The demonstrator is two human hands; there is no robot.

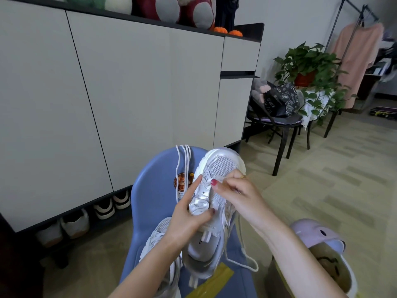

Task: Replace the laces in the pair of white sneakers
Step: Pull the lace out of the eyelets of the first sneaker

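While the left hand [189,214] grips the white mesh sneaker [214,190] by its side above the blue plastic chair [154,190], the right hand [232,188] pinches the white lace [242,248] at the lower eyelets; keep the shoe steady; feed the tip straight through; draw slack evenly.

Sneaker [217,203] insole print partly hidden, unreadable.

White cabinets [133,100], potted plant [309,67], carpet [343,179]

One white mesh sneaker [217,203] is held toe-up at centre frame, its lace [242,250] hanging loose, the other sneaker [159,237] lying lower left.
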